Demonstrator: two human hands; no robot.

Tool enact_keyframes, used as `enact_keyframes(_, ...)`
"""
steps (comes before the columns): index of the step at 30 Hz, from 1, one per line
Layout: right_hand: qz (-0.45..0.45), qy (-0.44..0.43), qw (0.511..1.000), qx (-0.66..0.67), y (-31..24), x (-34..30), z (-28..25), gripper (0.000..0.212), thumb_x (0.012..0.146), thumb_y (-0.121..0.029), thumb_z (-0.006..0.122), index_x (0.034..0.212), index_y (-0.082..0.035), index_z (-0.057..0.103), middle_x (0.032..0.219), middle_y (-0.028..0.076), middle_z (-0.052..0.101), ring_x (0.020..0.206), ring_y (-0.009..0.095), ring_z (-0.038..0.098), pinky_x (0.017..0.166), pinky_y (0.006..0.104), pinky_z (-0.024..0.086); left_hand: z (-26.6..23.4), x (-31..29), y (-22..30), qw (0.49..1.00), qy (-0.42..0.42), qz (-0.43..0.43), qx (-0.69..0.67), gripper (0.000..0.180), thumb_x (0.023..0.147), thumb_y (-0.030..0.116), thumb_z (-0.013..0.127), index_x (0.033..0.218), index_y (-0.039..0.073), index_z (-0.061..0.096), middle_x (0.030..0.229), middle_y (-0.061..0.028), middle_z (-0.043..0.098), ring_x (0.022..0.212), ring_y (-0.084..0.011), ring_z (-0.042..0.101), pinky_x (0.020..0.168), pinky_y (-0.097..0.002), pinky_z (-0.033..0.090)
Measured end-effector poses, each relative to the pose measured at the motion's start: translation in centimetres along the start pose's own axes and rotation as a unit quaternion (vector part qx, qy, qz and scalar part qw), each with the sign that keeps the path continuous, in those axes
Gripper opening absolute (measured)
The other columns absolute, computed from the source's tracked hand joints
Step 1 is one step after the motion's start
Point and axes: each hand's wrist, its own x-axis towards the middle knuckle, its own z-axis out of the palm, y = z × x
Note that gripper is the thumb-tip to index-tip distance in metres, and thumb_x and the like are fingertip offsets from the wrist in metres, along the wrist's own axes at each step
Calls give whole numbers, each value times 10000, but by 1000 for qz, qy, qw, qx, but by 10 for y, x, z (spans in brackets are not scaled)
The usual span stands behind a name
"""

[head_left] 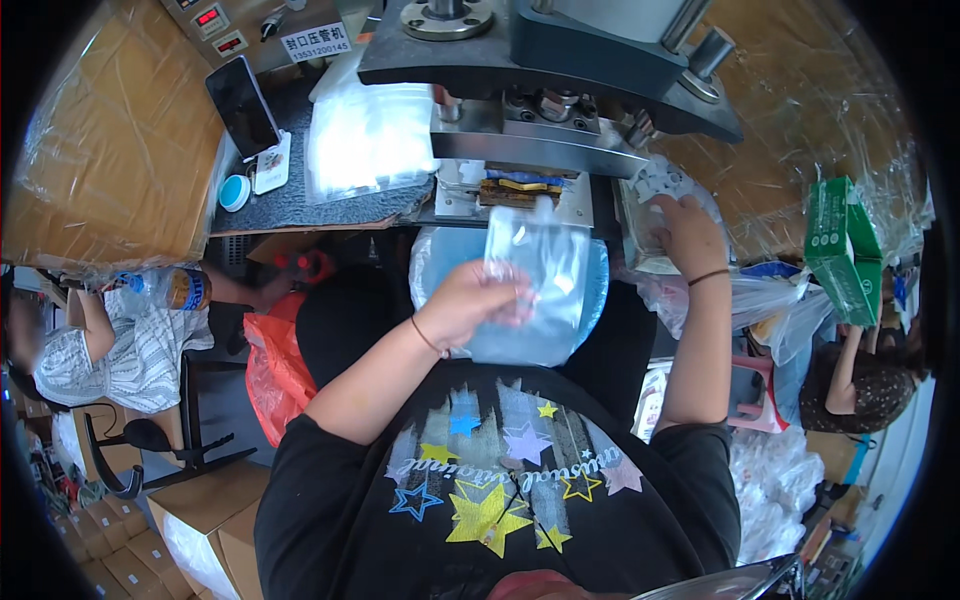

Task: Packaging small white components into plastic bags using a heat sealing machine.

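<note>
A clear plastic pouch (pixel 555 300) is held upright above my lap, gripped at its left side by the closed fingers of my left hand (pixel 478 302). Its top edge reaches up close to the metal plate of a press (pixel 540 150). My right hand (pixel 692 238) is out to the right, its curled fingertips down at a container of small whitish plastic pieces (pixel 672 180). What those fingers pinch, if anything, is too small to tell. Behind the pouch, a light blue lined basin (pixel 428 262) sits between my knees.
Left of the press lie a stack of clear pouches (pixel 365 150), a phone (pixel 243 108) and a small teal-lidded jar (pixel 234 192). Large taped cartons (pixel 120 140) flank the bench. A green box (pixel 842 250) is at the right. Other people sit at both sides.
</note>
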Motion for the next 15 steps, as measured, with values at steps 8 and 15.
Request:
enact_keyframes(8,1,61,996,68,-3,1,25,284,803,-110,691,1064,-123,579,1000,139,604,859,401,628,728,493,510,-21,20,20,996,0,59,-61,134,956,108,628,1035,2,656,975,-91,699,885,-204,699,781,-316,576)
enact_keyframes(15,-53,-10,996,64,15,5,15,299,786,-36,669,1083,-43,635,1018,167,612,932,403,613,774,474,501,-92,1,82,486,414,407,654,542,931,235,635,1390,20,443,1296,-264,503,1213,-394,503,987,-491,440)
